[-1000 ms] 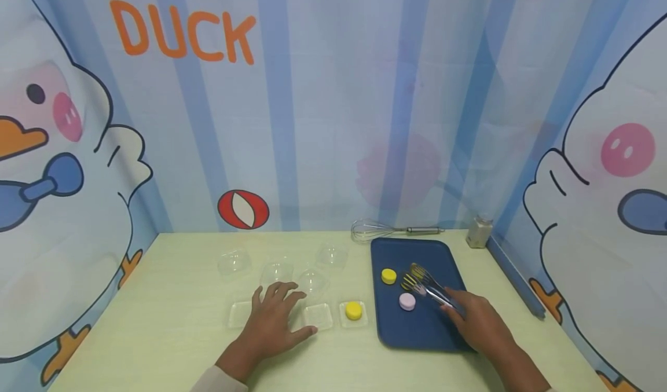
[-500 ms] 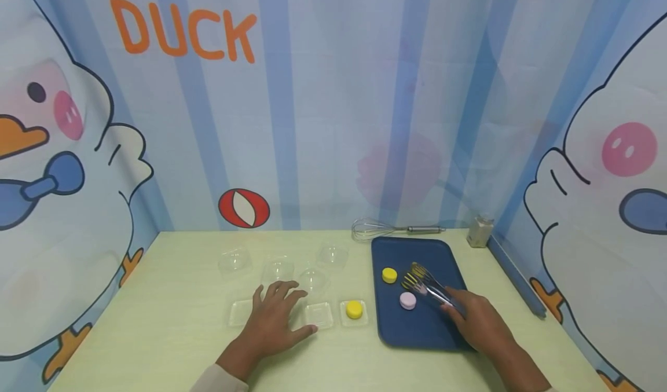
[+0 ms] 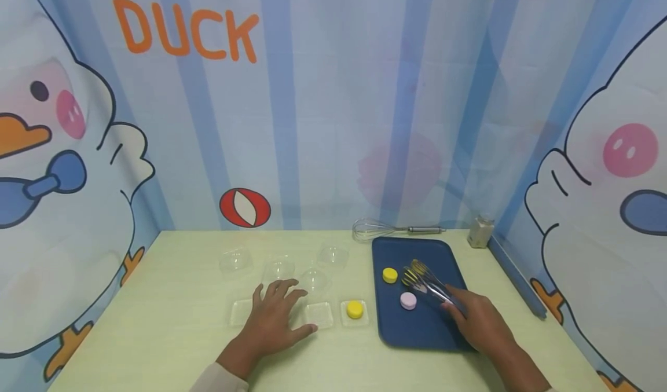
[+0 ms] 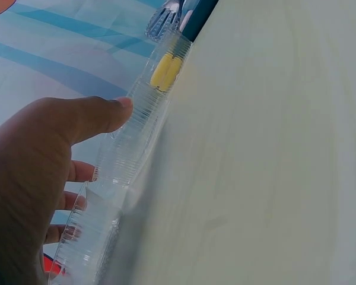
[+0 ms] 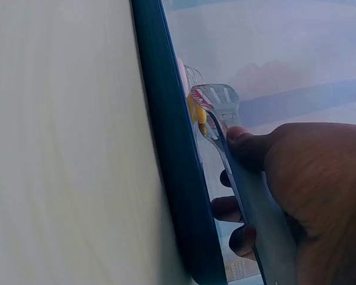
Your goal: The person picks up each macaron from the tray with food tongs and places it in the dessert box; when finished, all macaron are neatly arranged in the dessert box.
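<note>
My right hand grips metal tongs by the handle, their slotted heads low over the blue tray. A yellow macaron lies left of the heads, and a pink macaron lies nearer me. In the right wrist view, yellow shows right beside the tong heads. My left hand is spread palm down over the row of clear plastic box bases, partly hiding them. Its thumb lies near one bare base. The base at the row's right end holds another yellow macaron.
Several clear domed lids stand behind the bases. A wire whisk lies behind the tray against the printed curtain. At the back right corner stands a small shaker-like jar, with a long blue-grey strip along the right edge.
The tong heads have shifted slightly toward the back of the tray. My left hand and the macarons stay where they were.
</note>
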A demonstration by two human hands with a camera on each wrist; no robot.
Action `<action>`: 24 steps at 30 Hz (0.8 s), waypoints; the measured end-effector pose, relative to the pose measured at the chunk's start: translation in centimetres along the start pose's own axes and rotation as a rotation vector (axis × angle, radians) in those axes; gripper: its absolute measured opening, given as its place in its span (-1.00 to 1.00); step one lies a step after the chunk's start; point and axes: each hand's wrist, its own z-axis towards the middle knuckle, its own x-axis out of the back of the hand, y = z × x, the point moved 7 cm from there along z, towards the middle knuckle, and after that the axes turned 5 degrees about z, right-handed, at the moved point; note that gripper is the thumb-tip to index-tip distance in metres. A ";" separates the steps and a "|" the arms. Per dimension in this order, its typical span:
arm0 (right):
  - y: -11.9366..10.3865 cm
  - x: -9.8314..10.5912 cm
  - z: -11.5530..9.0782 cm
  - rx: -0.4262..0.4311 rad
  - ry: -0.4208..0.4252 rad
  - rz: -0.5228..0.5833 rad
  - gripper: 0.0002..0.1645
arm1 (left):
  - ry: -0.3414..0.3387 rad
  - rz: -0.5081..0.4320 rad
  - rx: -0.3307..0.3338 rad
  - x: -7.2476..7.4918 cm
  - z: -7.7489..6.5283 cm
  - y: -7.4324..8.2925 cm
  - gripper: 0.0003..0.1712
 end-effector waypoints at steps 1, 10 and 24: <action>-0.1 0.0 0.0 0.003 0.006 -0.005 -0.43 | 0.000 0.003 0.000 0.0 0.0 0.0 -0.22; -2.1 1.3 0.0 0.071 0.064 -0.027 -0.43 | 0.003 -0.013 -0.004 0.0 0.1 0.1 -0.22; -6.0 1.1 0.5 0.225 0.077 0.017 -0.47 | 0.001 0.005 -0.013 -0.2 0.3 -0.2 -0.25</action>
